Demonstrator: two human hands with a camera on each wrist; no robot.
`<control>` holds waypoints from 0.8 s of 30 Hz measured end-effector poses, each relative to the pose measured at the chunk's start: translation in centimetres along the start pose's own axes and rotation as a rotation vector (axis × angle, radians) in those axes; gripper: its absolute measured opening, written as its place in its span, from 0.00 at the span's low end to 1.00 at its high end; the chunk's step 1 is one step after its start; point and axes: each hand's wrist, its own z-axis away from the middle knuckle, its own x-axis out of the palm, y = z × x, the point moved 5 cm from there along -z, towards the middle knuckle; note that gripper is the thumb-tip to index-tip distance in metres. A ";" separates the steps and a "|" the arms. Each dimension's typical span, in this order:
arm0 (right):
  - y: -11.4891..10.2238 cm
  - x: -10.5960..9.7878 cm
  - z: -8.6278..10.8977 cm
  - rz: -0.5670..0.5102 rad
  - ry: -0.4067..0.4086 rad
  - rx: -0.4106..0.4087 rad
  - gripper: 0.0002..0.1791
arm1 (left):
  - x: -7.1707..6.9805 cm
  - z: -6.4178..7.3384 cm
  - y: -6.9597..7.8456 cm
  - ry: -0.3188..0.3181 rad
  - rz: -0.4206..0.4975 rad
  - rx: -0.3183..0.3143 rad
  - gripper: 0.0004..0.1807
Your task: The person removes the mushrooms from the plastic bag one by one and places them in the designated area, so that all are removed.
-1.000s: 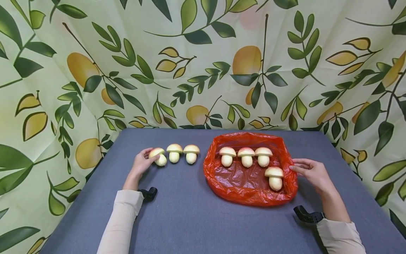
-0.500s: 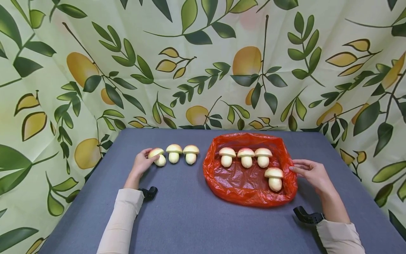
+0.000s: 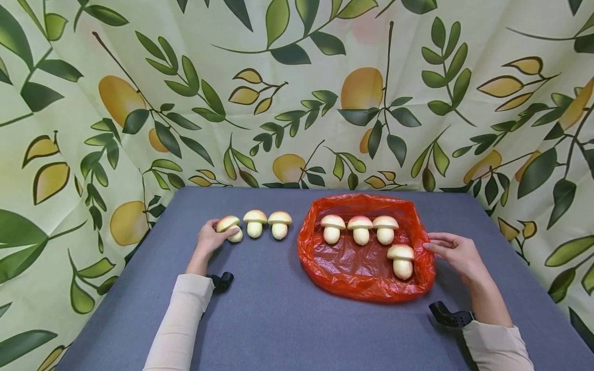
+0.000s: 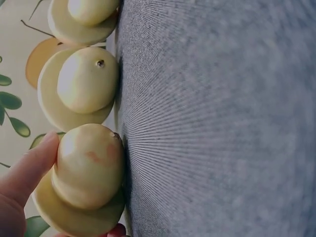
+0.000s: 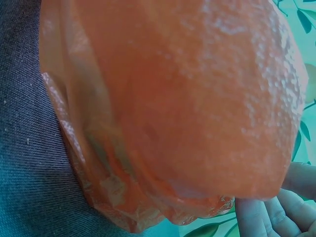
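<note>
My left hand [image 3: 211, 239] grips the leftmost toy mushroom [image 3: 227, 224] of a row on the table, thumb at its stem and fingers behind the cap. In the left wrist view the thumb [image 4: 37, 160] lies along that tilted mushroom's pale stem [image 4: 89, 165], and a fingertip shows under the cap. Two more mushrooms, a middle one [image 3: 255, 223] and a right one [image 3: 280, 224], stand beside it. On the right, my right hand [image 3: 457, 253] pinches the rim of a red plastic bag [image 3: 362, 286], spread open with several mushrooms inside; one of these [image 3: 401, 261] sits near the right rim.
A dark grey-blue cloth covers the table [image 3: 278, 330]. Behind and at both sides hangs a curtain [image 3: 297, 123] printed with leaves and fruit. A black wrist camera [image 3: 452, 315] is strapped to the right wrist, another [image 3: 223, 282] to the left.
My left wrist and forearm have shifted slightly to the right, while the hand stays on the same mushroom. The right hand and the bag look unmoved.
</note>
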 end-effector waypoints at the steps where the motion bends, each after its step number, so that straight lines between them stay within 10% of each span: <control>1: 0.0 0.0 0.0 -0.001 0.000 -0.001 0.26 | 0.0 0.0 0.0 0.000 0.003 0.002 0.41; 24: 0.1 0.0 0.0 -0.017 0.004 0.011 0.22 | 0.0 -1.6 0.7 0.005 0.081 0.078 0.38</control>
